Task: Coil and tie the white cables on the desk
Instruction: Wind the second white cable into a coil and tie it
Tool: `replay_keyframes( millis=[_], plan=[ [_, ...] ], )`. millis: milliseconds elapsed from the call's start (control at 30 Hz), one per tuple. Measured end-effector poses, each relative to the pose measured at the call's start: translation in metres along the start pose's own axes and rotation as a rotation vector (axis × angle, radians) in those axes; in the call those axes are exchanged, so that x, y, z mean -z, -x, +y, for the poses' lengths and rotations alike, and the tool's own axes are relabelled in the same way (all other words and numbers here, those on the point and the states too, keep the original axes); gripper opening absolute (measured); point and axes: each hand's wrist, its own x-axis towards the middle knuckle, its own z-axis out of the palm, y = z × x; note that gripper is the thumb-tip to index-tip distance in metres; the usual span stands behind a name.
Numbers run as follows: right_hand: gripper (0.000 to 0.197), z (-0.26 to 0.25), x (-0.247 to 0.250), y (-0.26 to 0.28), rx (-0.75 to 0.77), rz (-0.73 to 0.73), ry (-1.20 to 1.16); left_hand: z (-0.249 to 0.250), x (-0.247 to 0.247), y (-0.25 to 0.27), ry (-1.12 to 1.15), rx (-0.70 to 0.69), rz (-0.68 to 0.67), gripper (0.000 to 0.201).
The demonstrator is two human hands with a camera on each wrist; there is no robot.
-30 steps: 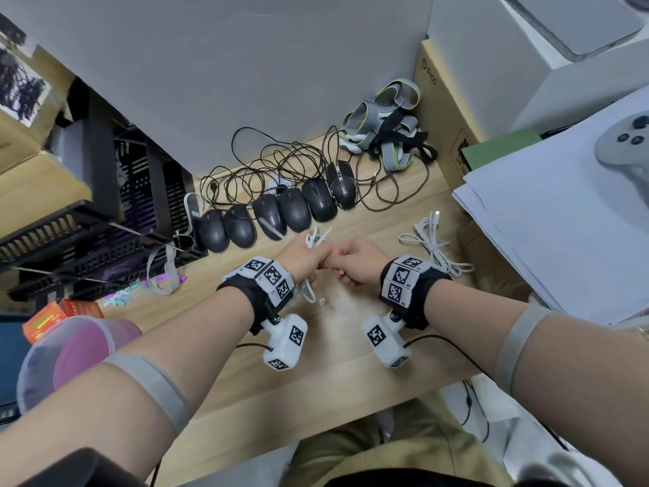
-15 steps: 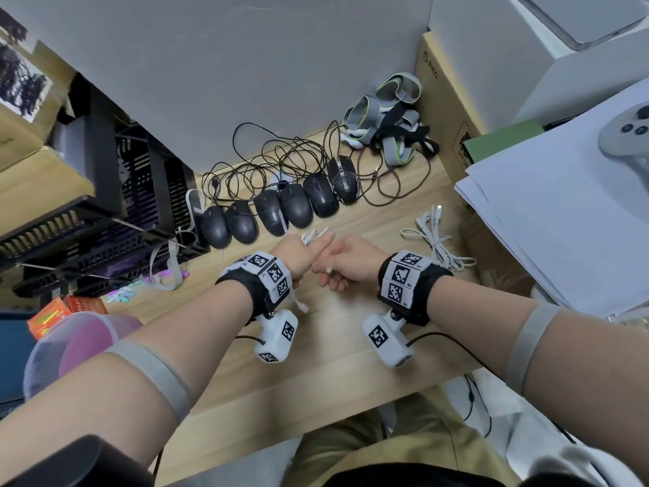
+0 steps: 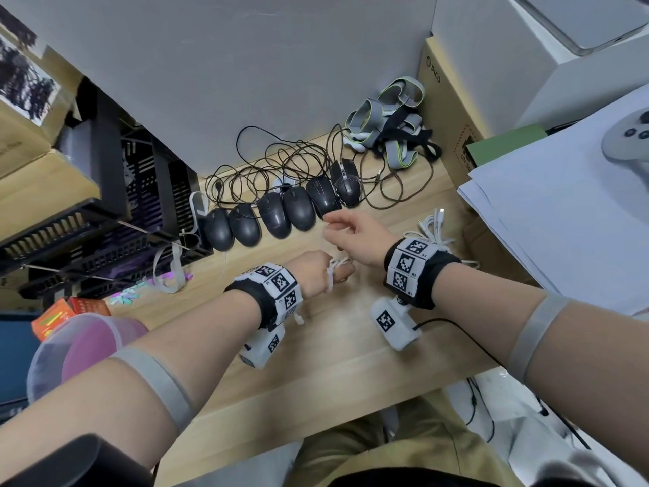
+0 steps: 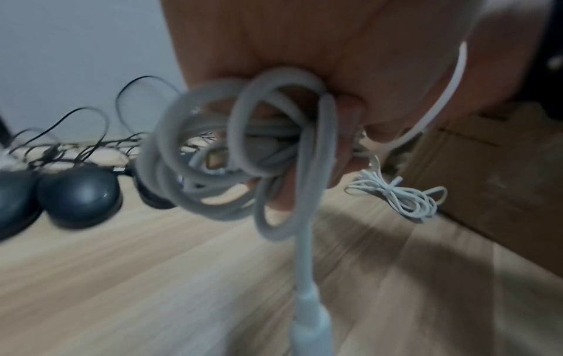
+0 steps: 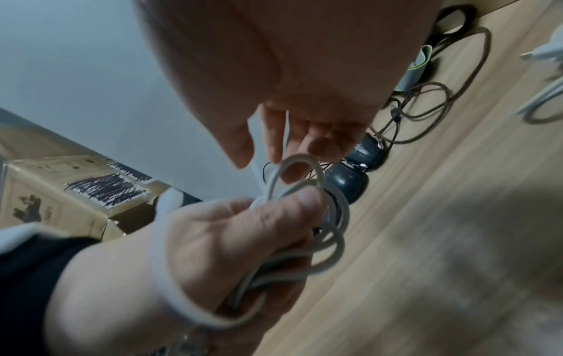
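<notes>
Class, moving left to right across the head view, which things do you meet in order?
In order: pink tub → left hand gripping the coiled white cable → tied white cable bundle → grey controller.

The wooden counter (image 3: 337, 363) carried six black mice (image 3: 298, 212) in a slanting row at 11 o'clock, with their cords (image 3: 281, 163) tangled behind them toward 12. Grey straps (image 3: 389, 114) lay heaped at 1 o'clock beside a cardboard box (image 3: 446, 110). A bundled white cable (image 3: 435, 226) lay at 2 o'clock.
</notes>
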Motion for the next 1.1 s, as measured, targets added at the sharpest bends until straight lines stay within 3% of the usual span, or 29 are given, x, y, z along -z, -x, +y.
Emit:
replay_keyframes(
  millis=[100,200,367,467,567,667,733,867,1033,1100],
  plan=[
    [0.009,-0.002,0.005,0.0,0.032,-0.131,0.067,0.006,-0.001,0.005,0.051,-0.14,-0.049,0.029],
    [0.012,-0.001,0.006,0.003,0.049,-0.178,0.035,0.006,0.0,0.007,0.106,-0.15,-0.077,0.017],
    [0.026,0.006,0.007,0.01,0.08,-0.234,0.075,-0.013,-0.004,0.002,0.206,0.052,-0.107,0.017],
    [0.029,0.009,0.005,0.014,0.102,-0.237,0.063,-0.015,-0.005,0.004,0.337,0.064,-0.108,0.028],
    [0.033,0.006,0.001,0.016,0.048,-0.253,-0.1,-0.01,-0.004,0.001,0.353,0.13,-0.122,0.031],
    [0.043,0.004,-0.002,0.019,0.082,-0.279,-0.013,-0.004,0.0,-0.001,0.259,0.408,-0.067,0.021],
    [0.055,0.005,-0.003,0.022,0.142,-0.31,0.115,-0.01,0.002,-0.005,0.262,0.335,-0.084,0.031],
    [0.089,0.011,0.0,0.021,0.189,-0.38,0.224,-0.007,0.003,0.0,0.484,0.122,-0.138,0.051],
    [0.085,0.015,0.0,0.019,0.348,-0.298,0.467,-0.004,0.001,-0.002,0.442,0.186,-0.188,0.056],
    [0.079,0.016,-0.001,0.021,0.342,-0.253,0.486,-0.01,0.0,-0.003,0.495,0.211,-0.196,0.057]
  ],
)
